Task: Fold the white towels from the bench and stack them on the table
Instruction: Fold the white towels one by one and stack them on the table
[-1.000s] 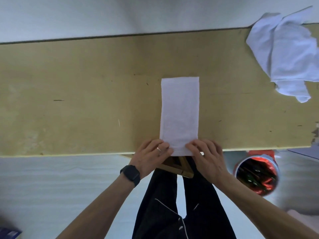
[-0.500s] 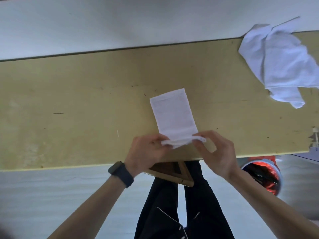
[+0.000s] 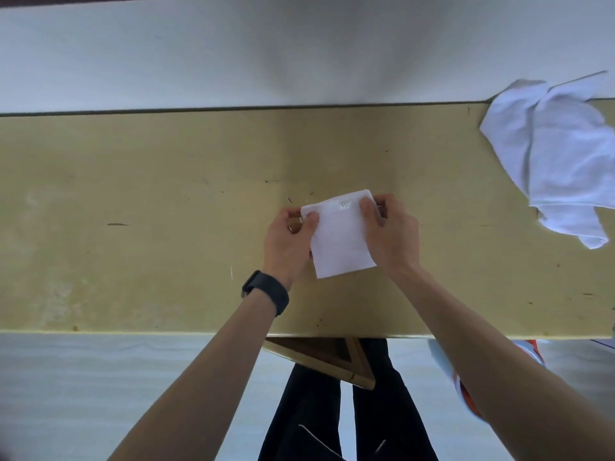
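Note:
A small white towel (image 3: pixel 341 241), folded to a near square with a tiny label near its far edge, lies on the yellowish table (image 3: pixel 149 227). My left hand (image 3: pixel 288 242) pinches its far left corner. My right hand (image 3: pixel 387 232) pinches its far right corner, thumb on top of the cloth. A crumpled heap of white towels (image 3: pixel 559 154) sits at the table's far right.
A white wall runs behind the table's far edge. Below the near edge are a wooden brace (image 3: pixel 329 359), my dark trousers (image 3: pixel 332 417) and a pale floor. An orange and white object (image 3: pixel 466 390) shows partly behind my right forearm.
Both hands lifted the near end of the long strip and carried it away from me onto the far end, halving the towel. The view shifted, so the table sits lower in frame.

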Available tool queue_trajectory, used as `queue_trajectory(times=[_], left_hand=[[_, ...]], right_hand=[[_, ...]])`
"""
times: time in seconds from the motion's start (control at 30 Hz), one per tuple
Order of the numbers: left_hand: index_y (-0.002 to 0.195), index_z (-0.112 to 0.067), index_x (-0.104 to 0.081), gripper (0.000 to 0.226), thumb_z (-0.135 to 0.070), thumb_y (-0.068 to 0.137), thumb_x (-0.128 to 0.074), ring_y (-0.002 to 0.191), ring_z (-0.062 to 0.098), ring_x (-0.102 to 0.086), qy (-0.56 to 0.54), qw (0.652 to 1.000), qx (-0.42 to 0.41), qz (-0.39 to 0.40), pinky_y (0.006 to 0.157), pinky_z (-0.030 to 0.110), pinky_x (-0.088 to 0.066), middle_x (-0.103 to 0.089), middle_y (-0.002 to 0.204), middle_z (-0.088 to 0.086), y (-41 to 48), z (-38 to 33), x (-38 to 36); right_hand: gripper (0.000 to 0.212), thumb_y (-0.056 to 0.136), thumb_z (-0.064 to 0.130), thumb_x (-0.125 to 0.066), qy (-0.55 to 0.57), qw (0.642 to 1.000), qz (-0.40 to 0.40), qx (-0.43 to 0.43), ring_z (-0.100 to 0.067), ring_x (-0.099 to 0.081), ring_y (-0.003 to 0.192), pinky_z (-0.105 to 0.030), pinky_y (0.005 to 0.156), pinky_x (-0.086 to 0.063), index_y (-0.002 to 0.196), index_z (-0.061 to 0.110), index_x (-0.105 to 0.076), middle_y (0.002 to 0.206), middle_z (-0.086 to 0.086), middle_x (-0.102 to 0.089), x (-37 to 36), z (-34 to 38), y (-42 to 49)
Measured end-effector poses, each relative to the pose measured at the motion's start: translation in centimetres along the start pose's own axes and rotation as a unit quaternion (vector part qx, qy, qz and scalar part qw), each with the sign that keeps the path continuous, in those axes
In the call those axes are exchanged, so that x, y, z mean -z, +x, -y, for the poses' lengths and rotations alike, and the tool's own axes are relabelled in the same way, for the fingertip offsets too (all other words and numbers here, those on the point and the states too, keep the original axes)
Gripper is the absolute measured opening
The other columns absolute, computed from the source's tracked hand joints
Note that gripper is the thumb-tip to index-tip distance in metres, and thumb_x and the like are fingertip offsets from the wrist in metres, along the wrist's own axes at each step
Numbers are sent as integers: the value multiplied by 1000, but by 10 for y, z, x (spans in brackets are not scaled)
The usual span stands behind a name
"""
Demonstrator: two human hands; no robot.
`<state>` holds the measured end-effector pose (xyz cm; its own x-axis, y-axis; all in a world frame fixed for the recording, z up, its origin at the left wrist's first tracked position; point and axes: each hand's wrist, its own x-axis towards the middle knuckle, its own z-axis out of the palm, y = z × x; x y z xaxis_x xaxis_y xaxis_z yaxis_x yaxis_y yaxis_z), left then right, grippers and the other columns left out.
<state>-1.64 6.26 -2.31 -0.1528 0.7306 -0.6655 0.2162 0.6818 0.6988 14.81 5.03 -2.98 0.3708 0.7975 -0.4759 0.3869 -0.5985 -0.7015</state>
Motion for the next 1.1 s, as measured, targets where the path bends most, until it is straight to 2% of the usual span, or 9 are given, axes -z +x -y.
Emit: queue_trajectory(times=[0.1, 0.2, 0.4, 0.5, 0.57, 0.7, 0.83, 1.0, 1.1], left_hand=[[106, -26, -58, 20, -40, 93, -63, 82, 12, -67, 37, 998, -25, -31, 68, 32, -60, -69, 94, -6, 1, 0, -4], [106, -25, -55, 17, -36, 95, -61, 68, 3, -59, 63, 995, -37, -60, 50, 11, -44, -64, 83, -10, 0, -1, -9], [109, -23, -49, 18, -35, 97, -55, 64, 11, -58, 99, 992, -27, -70, 51, 24, -41, -60, 75, -10, 3, -4, -13], [107, -26, -44, 21, -42, 96, -50, 64, 20, -62, 193, 977, -42, -79, 55, 34, -51, -62, 73, -5, 3, -4, -11], [104, -26, -39, 25, -47, 95, -47, 62, 21, -60, 278, 955, -55, -90, 55, 34, -50, -62, 72, -3, -1, -6, -10], [105, -20, -38, 40, -59, 93, -45, 73, 23, -58, 337, 934, -22, -119, 63, 34, -44, -59, 92, -2, -14, -9, -13], [126, -6, -41, 62, -59, 94, -46, 91, 32, -64, 387, 915, 10, -110, 65, 35, -40, -55, 120, 9, -23, -12, -26], [128, -5, -42, 57, -51, 97, -52, 102, 32, -63, 343, 929, 81, -115, 68, 35, -38, -53, 122, 11, -23, -23, -34], [126, -8, -46, 49, -47, 97, -52, 108, 31, -59, 319, 932, 110, -129, 72, 37, -40, -54, 122, 10, -23, -29, -38]], right_hand=[[23, 100, 44, -48, -22, 1000, -10, -3, -12, -60, 80, -31, 67, -43, 100, 24, -60, 82, 16, -62, -2, 0, 3], [27, 100, 45, -49, -35, 999, -14, -1, -20, -60, 85, -32, 71, -43, 101, 20, -61, 85, 8, -66, -4, 2, 6], [30, 98, 49, -49, -71, 997, -20, -1, -22, -60, 82, -34, 66, -43, 99, 20, -59, 84, 4, -65, -6, 5, 11], [32, 99, 52, -45, -152, 988, -16, 10, -24, -60, 80, -35, 63, -41, 99, 21, -55, 81, 5, -64, -6, 7, 12], [35, 99, 54, -42, -229, 973, -16, 25, -30, -61, 80, -36, 63, -38, 100, 20, -53, 83, 1, -65, -3, 12, 12], [44, 96, 57, -46, -334, 940, -54, 45, -34, -60, 95, -35, 71, -36, 109, 16, -52, 105, -5, -61, 9, 21, 4], [46, 89, 54, -59, -280, 960, -24, 0, -31, -56, 106, -36, 80, -40, 115, 17, -53, 115, -5, -57, 16, 23, 2], [42, 80, 46, -61, -211, 976, 48, -38, -29, -61, 101, -42, 85, -51, 110, 17, -57, 107, -4, -64, 4, 25, 14], [30, 80, 45, -59, -172, 981, 72, -44, -22, -67, 83, -35, 71, -54, 90, 17, -65, 84, 1, -69, 7, 28, 21]])
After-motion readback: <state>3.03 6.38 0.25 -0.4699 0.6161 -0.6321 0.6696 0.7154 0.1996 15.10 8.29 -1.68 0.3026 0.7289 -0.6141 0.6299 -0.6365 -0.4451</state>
